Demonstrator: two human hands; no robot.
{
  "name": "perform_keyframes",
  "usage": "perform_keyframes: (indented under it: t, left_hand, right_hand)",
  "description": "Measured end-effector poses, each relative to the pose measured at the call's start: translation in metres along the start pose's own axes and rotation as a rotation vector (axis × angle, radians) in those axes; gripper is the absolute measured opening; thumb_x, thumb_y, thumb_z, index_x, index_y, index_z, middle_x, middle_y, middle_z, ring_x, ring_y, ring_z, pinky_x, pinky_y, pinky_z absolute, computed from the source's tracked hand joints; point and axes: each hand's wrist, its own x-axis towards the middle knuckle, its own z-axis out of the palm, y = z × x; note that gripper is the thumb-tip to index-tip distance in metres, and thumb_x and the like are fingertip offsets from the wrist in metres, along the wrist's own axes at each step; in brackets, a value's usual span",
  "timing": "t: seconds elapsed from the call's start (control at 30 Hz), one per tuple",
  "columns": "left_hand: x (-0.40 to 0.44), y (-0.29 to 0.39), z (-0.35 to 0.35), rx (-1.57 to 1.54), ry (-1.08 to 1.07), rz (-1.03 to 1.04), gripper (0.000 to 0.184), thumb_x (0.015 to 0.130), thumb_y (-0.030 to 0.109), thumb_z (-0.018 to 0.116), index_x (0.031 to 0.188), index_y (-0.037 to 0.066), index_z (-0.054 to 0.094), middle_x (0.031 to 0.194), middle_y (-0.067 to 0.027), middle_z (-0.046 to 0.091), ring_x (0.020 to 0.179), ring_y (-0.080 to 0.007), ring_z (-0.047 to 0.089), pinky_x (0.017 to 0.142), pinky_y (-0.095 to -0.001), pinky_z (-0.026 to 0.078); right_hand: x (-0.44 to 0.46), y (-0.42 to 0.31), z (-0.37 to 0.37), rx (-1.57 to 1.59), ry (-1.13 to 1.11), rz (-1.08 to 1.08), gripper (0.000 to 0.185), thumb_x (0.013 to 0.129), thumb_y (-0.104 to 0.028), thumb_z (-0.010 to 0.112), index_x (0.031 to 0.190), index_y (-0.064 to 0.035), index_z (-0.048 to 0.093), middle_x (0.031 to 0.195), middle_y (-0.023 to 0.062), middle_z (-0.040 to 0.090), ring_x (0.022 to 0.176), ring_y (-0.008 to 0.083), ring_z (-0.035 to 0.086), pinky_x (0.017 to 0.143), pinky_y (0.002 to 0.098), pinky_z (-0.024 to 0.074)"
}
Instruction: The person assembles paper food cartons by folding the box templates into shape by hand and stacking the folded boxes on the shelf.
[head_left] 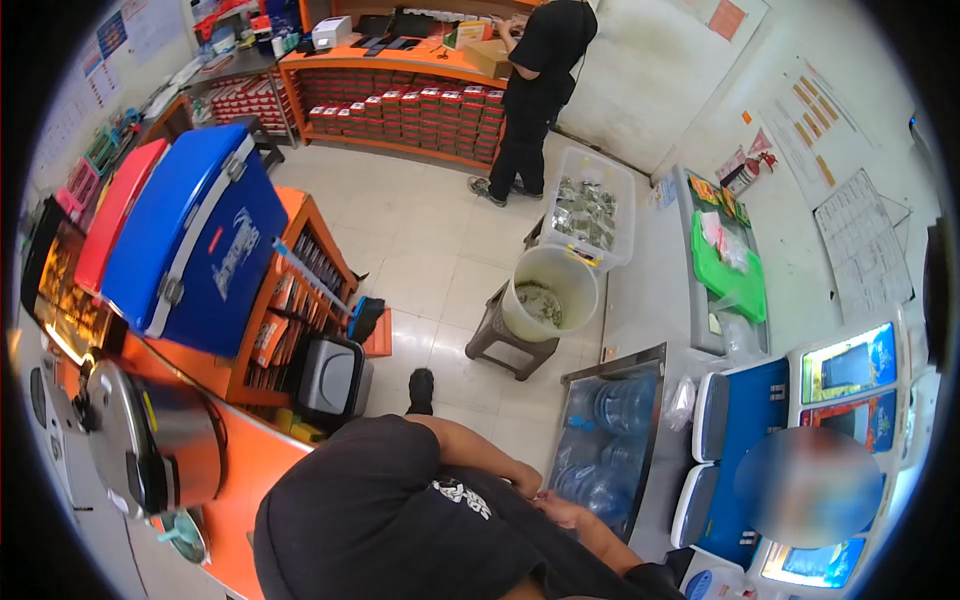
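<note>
My left hand point(526, 483) and my right hand point(563, 511) meet close in front of my black shirt point(365, 510). The fingers of both are drawn together; anything between them is too small or hidden to make out. Just beyond my hands stands an open metal-framed case point(655, 372) with large clear blue water bottles point(622, 405) inside. A dark shoe point(421, 390) shows on the tiled floor ahead of my body.
A whitish bucket point(588, 312) stands on a brown stool point(483, 345), beside a clear bin point(622, 180) of small packets. Leftward are a blue cooler box point(190, 240), a steel pot point(190, 435) and a grey trash bin point(332, 375). A person in black point(545, 85) stands at the far orange counter point(400, 60).
</note>
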Motion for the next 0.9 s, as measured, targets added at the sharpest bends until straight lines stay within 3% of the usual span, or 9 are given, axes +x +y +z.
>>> perform_keyframes:
  t: [0.07, 0.27, 0.37, 0.47, 0.57, 0.77, 0.83, 0.87, 0.9]
  left_hand:
    - [-0.006, -0.02, -0.034, -0.002, -0.021, 0.015, 0.031, 0.075, 0.023, 0.061, 0.09, -0.002, 0.073, 0.087, -0.0187, 0.071, 0.084, -0.0317, 0.069, 0.07, -0.0441, 0.052]
    - [-0.027, -0.126, -0.136, 0.038, -0.042, 0.038, 0.03, 0.074, 0.021, 0.06, 0.089, -0.002, 0.073, 0.088, -0.0196, 0.07, 0.084, -0.0324, 0.069, 0.071, -0.0442, 0.052]
    - [-0.057, -0.182, -0.199, 0.034, -0.025, 0.019, 0.03, 0.073, 0.02, 0.06, 0.089, -0.002, 0.073, 0.089, -0.0201, 0.07, 0.084, -0.0327, 0.069, 0.071, -0.0443, 0.052]
    - [-0.088, -0.236, -0.255, 0.037, 0.002, -0.024, 0.029, 0.073, 0.019, 0.059, 0.088, -0.002, 0.073, 0.089, -0.0206, 0.07, 0.085, -0.0331, 0.069, 0.072, -0.0444, 0.052]
    - [-0.124, -0.285, -0.305, 0.062, 0.029, -0.099, 0.029, 0.072, 0.018, 0.059, 0.088, -0.002, 0.073, 0.09, -0.021, 0.07, 0.085, -0.0334, 0.069, 0.072, -0.0445, 0.053]
    - [-0.187, -0.356, -0.396, -0.058, 0.208, -0.354, 0.029, 0.073, 0.017, 0.059, 0.092, -0.001, 0.073, 0.096, -0.0218, 0.07, 0.09, -0.0337, 0.069, 0.075, -0.0441, 0.053]
    - [-0.187, -0.384, -0.42, -0.089, 0.311, -0.375, 0.029, 0.074, 0.017, 0.061, 0.096, 0.002, 0.073, 0.1, -0.0212, 0.069, 0.095, -0.0325, 0.068, 0.076, -0.0436, 0.053]
    - [-0.2, -0.393, -0.437, -0.126, 0.304, -0.406, 0.044, 0.083, 0.032, 0.053, 0.102, -0.005, 0.068, 0.107, -0.0234, 0.067, 0.099, -0.0348, 0.067, 0.082, -0.0438, 0.052]
    - [-0.194, -0.417, -0.448, -0.11, 0.297, -0.379, 0.045, 0.084, 0.033, 0.053, 0.103, -0.005, 0.068, 0.107, -0.0237, 0.067, 0.099, -0.0351, 0.066, 0.083, -0.0435, 0.052]
  right_hand:
    - [0.002, -0.042, -0.005, -0.065, 0.078, 0.015, 0.087, 0.083, -0.05, 0.068, 0.144, -0.0072, 0.022, 0.114, 0.0152, 0.053, 0.077, 0.0163, 0.055, 0.049, 0.0313, 0.0402]
    - [0.004, -0.214, -0.028, -0.193, 0.118, 0.048, 0.093, 0.083, -0.053, 0.066, 0.147, -0.0057, 0.017, 0.109, 0.016, 0.055, 0.089, 0.018, 0.055, 0.059, 0.0346, 0.0454]
    - [0.026, -0.291, -0.067, -0.037, -0.031, -0.093, 0.096, 0.085, -0.045, 0.07, 0.151, -0.0063, 0.012, 0.118, 0.0159, 0.055, 0.102, 0.0193, 0.055, 0.077, 0.0344, 0.0489]
    - [-0.002, -0.39, -0.086, 0.054, -0.249, -0.202, 0.093, 0.087, -0.026, 0.073, 0.153, -0.007, 0.01, 0.125, 0.0148, 0.054, 0.111, 0.0202, 0.054, 0.094, 0.0333, 0.0451]
    - [0.03, -0.447, -0.124, 0.023, -0.393, -0.449, 0.091, 0.085, -0.008, 0.073, 0.152, -0.007, 0.012, 0.133, 0.0158, 0.052, 0.118, 0.0207, 0.052, 0.1, 0.036, 0.0433]
    - [0.046, -0.595, -0.154, -0.188, -0.355, -0.536, 0.091, 0.086, -0.001, 0.07, 0.153, -0.011, 0.01, 0.141, 0.0171, 0.045, 0.119, 0.021, 0.054, 0.097, 0.0333, 0.046]
    - [0.048, -0.647, -0.157, -0.26, -0.269, -0.564, 0.092, 0.083, -0.005, 0.074, 0.152, -0.0104, 0.014, 0.137, 0.0156, 0.049, 0.111, 0.0205, 0.059, 0.092, 0.0339, 0.0491]
    - [0.058, -0.671, -0.163, -0.32, -0.237, -0.572, 0.093, 0.082, -0.007, 0.075, 0.152, -0.0103, 0.014, 0.136, 0.0156, 0.049, 0.11, 0.0204, 0.059, 0.092, 0.034, 0.0495]
    - [0.069, -0.695, -0.168, -0.38, -0.205, -0.579, 0.094, 0.082, -0.008, 0.076, 0.152, -0.0103, 0.014, 0.135, 0.0156, 0.049, 0.109, 0.0202, 0.06, 0.091, 0.034, 0.0499]
